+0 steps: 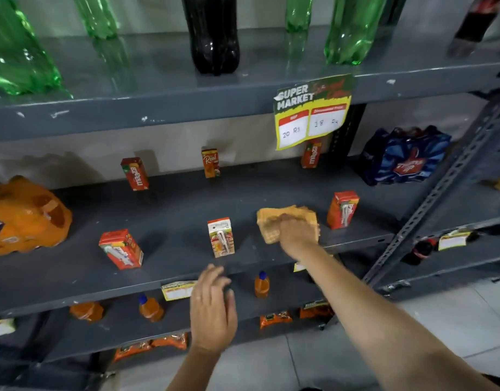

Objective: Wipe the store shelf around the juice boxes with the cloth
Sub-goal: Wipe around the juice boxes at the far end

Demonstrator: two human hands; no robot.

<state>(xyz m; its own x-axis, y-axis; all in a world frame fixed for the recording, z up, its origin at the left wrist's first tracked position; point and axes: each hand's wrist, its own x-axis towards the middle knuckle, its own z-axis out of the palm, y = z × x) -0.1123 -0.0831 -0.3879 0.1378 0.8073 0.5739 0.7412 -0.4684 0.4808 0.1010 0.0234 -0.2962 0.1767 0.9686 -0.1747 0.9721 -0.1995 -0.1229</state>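
Right hand [296, 231] presses cloth [282, 221] between two juice boxes [221, 237] — shelf [172, 210].

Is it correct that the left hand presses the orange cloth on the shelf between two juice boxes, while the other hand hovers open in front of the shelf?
Not quite: the head view shows the right hand pressing the orange cloth on the shelf, between two juice boxes. The left hand is the one hovering open in front of the shelf.
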